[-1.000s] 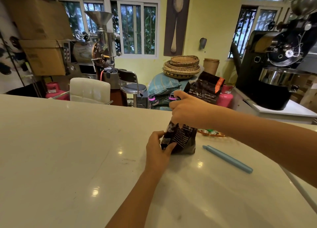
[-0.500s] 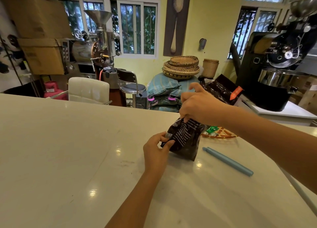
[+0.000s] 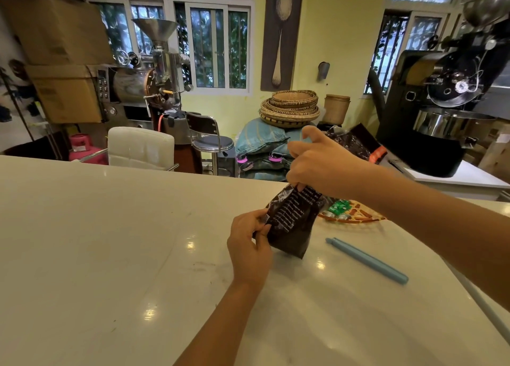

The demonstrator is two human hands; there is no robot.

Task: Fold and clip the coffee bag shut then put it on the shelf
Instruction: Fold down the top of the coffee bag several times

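A dark brown coffee bag [image 3: 294,222] with white print is tilted above the white counter [image 3: 110,241], its lower corner close to the surface. My left hand [image 3: 248,244] pinches its lower left edge. My right hand [image 3: 323,164] grips the bag's middle, and the bag's long top flap with an orange band [image 3: 358,142] sticks out to the right behind that hand. A light blue clip stick [image 3: 367,261] lies on the counter to the right of the bag, apart from both hands.
A flat woven tray [image 3: 356,216] with green packets lies just behind the bag. Beyond the counter stand a white chair [image 3: 138,147], a metal stool [image 3: 212,142], sacks with stacked baskets [image 3: 289,109], and coffee roasters at left [image 3: 149,81] and right [image 3: 447,109].
The bag went from standing upright to leaning right with its base lifted. My right hand shifted right along with the top flap. My left hand kept its pinch on the lower edge.
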